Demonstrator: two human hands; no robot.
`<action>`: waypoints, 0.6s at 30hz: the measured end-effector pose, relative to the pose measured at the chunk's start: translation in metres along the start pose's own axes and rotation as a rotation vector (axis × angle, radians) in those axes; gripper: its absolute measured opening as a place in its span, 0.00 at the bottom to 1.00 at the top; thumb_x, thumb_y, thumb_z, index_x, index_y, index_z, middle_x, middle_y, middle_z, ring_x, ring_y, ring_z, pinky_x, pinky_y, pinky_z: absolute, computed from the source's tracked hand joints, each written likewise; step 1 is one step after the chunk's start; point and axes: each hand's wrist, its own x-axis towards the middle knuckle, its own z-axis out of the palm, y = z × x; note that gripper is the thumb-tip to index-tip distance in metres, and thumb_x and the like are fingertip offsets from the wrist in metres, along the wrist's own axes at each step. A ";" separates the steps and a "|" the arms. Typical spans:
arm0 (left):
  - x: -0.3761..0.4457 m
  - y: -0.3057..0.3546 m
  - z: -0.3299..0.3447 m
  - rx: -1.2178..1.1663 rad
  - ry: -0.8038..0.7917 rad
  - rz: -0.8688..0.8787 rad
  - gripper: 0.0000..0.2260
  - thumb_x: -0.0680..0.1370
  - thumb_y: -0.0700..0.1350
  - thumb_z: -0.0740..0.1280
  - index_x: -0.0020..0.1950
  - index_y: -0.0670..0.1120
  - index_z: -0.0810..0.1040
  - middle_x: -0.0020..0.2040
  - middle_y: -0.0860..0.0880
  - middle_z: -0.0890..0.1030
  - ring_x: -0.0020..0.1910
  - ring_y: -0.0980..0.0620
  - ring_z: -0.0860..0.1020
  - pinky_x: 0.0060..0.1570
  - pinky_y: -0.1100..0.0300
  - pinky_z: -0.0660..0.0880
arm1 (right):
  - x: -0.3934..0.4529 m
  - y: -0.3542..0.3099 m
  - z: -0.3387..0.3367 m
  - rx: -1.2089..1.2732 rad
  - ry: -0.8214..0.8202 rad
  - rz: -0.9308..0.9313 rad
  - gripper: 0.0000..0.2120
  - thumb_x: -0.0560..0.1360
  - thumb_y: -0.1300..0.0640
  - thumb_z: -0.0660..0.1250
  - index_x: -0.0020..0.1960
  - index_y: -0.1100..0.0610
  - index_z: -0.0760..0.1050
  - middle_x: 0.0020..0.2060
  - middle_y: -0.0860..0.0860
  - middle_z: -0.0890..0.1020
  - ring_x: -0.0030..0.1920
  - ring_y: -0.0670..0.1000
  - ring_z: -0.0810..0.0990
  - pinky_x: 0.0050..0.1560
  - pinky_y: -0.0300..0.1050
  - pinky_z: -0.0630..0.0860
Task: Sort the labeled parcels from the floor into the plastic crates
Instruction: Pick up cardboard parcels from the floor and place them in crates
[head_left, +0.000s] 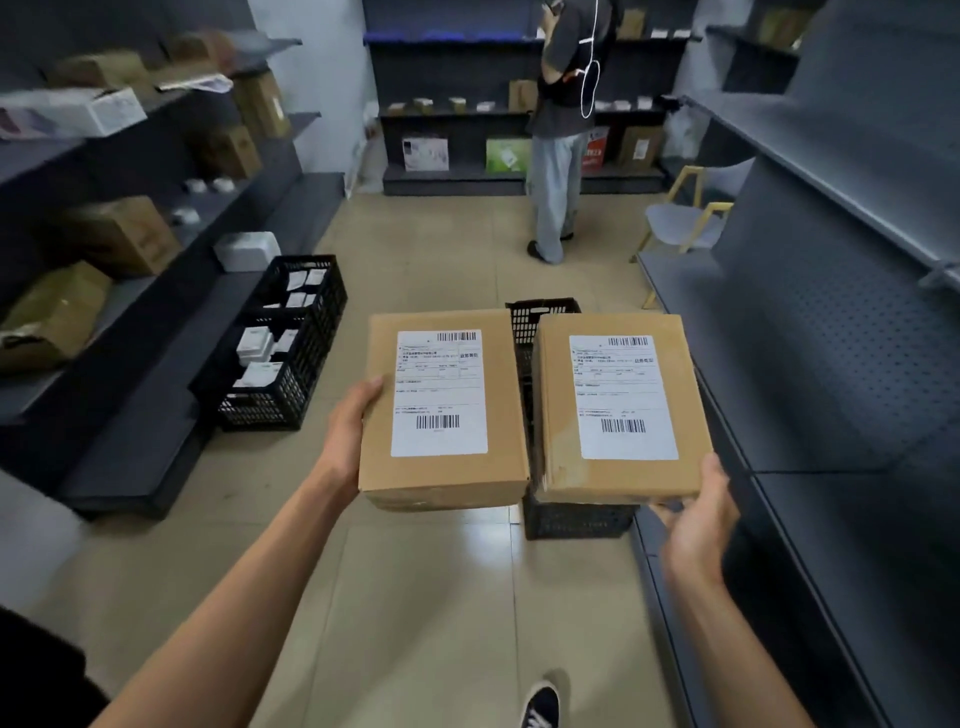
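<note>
I hold two brown cardboard parcels side by side at chest height, each with a white shipping label facing up. My left hand (349, 431) grips the left parcel (441, 478) at its left edge, thumb on top. My right hand (698, 512) holds the right parcel (561, 457) from beneath its near right corner. A black plastic crate (571, 519) stands on the floor under and behind the parcels, mostly hidden by them. Two more black crates (280, 400) with several small white boxes inside stand to the left by the shelving.
Dark shelving runs along the left wall (135, 457) with cardboard boxes, and along the right wall (831, 364). A person (561, 156) stands at the far shelves. A grey chair (685, 223) with yellow legs is at the right. Beige tiled floor (441, 623) lies between.
</note>
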 end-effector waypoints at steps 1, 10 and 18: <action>0.015 0.004 0.005 -0.006 0.010 -0.003 0.22 0.83 0.56 0.61 0.68 0.43 0.80 0.64 0.38 0.82 0.64 0.36 0.80 0.68 0.40 0.74 | 0.016 -0.001 0.012 0.002 -0.008 -0.003 0.12 0.85 0.47 0.58 0.54 0.50 0.79 0.53 0.54 0.84 0.56 0.55 0.82 0.58 0.57 0.80; 0.128 0.037 0.007 -0.019 0.137 0.048 0.20 0.84 0.52 0.60 0.69 0.41 0.78 0.62 0.38 0.83 0.60 0.37 0.82 0.57 0.47 0.80 | 0.123 0.002 0.128 -0.049 -0.070 0.029 0.16 0.77 0.39 0.63 0.50 0.49 0.82 0.52 0.54 0.86 0.52 0.53 0.83 0.61 0.62 0.79; 0.235 0.061 -0.061 -0.064 0.239 0.024 0.21 0.83 0.55 0.62 0.69 0.44 0.79 0.63 0.40 0.83 0.62 0.38 0.82 0.65 0.40 0.75 | 0.179 0.038 0.271 -0.074 -0.171 0.027 0.13 0.82 0.45 0.60 0.53 0.50 0.81 0.50 0.49 0.86 0.56 0.53 0.84 0.57 0.56 0.80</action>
